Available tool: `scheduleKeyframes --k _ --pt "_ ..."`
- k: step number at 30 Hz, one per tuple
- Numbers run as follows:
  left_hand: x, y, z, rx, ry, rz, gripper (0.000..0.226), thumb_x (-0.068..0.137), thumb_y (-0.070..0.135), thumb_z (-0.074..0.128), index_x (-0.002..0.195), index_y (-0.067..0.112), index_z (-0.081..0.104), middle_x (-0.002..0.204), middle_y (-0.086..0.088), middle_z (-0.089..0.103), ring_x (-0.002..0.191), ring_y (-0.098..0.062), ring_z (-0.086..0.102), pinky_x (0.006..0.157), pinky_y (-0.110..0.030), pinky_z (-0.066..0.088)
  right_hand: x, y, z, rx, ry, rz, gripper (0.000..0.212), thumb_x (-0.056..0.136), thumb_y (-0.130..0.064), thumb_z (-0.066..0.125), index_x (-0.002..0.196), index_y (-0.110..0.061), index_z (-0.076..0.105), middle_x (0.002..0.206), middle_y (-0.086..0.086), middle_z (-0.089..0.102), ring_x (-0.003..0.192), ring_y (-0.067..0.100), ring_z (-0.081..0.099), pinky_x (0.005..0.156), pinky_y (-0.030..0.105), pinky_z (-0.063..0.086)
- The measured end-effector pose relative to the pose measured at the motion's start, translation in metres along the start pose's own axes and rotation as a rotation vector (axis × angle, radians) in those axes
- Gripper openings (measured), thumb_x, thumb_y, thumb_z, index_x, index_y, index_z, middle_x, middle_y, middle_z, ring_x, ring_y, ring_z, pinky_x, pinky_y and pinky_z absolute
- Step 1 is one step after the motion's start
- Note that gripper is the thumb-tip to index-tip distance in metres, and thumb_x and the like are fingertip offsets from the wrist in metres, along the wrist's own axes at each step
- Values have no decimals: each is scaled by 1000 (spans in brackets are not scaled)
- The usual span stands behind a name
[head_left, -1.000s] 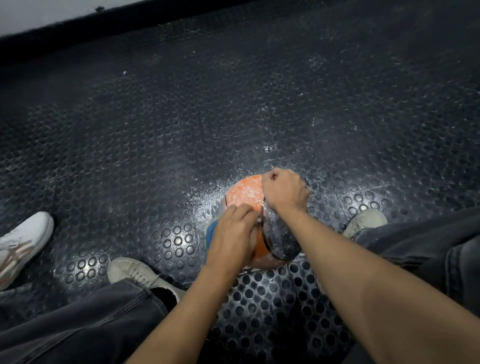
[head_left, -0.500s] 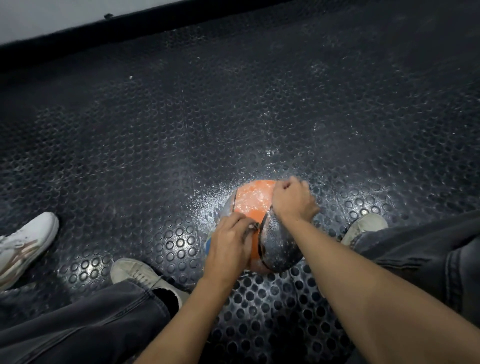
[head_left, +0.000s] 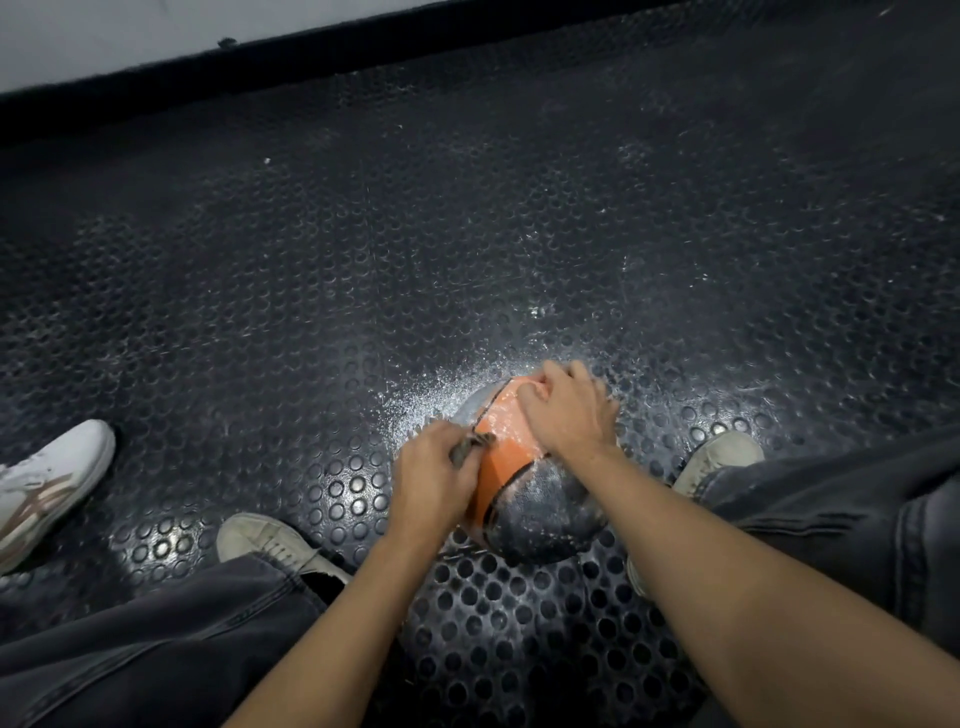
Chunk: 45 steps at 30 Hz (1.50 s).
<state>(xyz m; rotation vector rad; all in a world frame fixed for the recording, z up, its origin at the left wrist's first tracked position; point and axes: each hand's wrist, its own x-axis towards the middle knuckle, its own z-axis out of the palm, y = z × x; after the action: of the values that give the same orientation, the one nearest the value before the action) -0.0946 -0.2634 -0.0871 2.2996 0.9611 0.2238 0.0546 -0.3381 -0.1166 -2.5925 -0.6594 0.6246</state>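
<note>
Ball (head_left: 511, 467) sits on the studded floor (head_left: 363, 260) between the feet. Left hand (head_left: 434, 483) pinches a small dark rag (head_left: 467, 449) against it, and right hand (head_left: 566, 410) grips the top. I'd pin it firmly so it can't roll and scrub in short strokes. Count: one ball, one rag, three shoes (head_left: 265, 540).

Studded black rubber floor (head_left: 467, 234) bears a dusty orange-and-black ball (head_left: 540, 512) at five o'clock. A white sneaker (head_left: 47, 478) stands at eight o'clock.

White sneaker (head_left: 47, 483) on studded black floor (head_left: 467, 234)
</note>
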Motion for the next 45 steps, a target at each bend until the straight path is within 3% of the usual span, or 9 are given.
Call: scheduleKeyframes --k 4,8,13,18,21,26,34,39,45 --pt "-17 1 6 10 -45 198 11 87 12 68 96 10 74 89 12 60 71 9 49 68 -1 41 -7 8 2 49 55 -5 29 100 -42 40 121 -27 54 123 -3 52 110 16 49 102 42 35" --pt "8 6 7 25 39 15 11 90 10 64 89 5 73 89 -1 65 65 5 43 69 2 34 -20 5 10 53 104 40 25 99 -45 37 111 -26 49 104 -7 56 96 14 51 97 43 40" --pt "-13 7 3 48 -114 227 12 87 13 67 97 15 75 93 11 63 74 3 53 71 1 38 -20 6 10 41 83 88 29 98 -46 35 110 -22 45 110 -2 50 104 19 46 96 45 38" --pt "13 4 4 65 27 34 12 91 11 62 94 9 74 90 6 60 69 -1 46 70 -7 41 -11 0 5 10 28 77 30 95 -47 40 111 -22 46 113 -2 45 106 20 43 97 46 37" --pt "-1 2 0 56 -5 130 12 88 11 67 96 9 75 91 6 62 71 -1 50 71 0 39 -9 -1 6 72 75 63 22 94 -42 45 105 -23 46 114 0 49 101 17 46 97 43 38" --pt "4 -5 -2 49 -44 136 13 89 13 66 97 12 75 96 4 67 78 -6 55 72 -6 40 -11 3 7 110 18 -13 33 100 -40 43 130 -31 54 129 -6 57 105 13 52 104 40 32" --pt "-14 -2 -4 57 -116 236 12 87 11 67 96 12 75 96 6 64 79 -6 58 76 -12 50 -13 4 8 131 41 18 16 99 -41 43 99 -29 54 105 -7 56 96 15 52 103 44 40" --pt "21 -1 0 81 1 -3 15 92 16 61 101 14 73 99 5 64 75 -3 49 63 -2 37 -15 -1 11 128 41 1 14 98 -41 44 99 -30 53 108 -8 55 101 14 50 107 46 36" --pt "-13 -7 -6 52 -120 200 13 88 13 67 99 14 74 96 10 62 76 -1 56 71 -5 46 -11 1 8 126 10 -15 16 98 -40 44 99 -28 55 104 -8 56 96 14 52 102 45 42"
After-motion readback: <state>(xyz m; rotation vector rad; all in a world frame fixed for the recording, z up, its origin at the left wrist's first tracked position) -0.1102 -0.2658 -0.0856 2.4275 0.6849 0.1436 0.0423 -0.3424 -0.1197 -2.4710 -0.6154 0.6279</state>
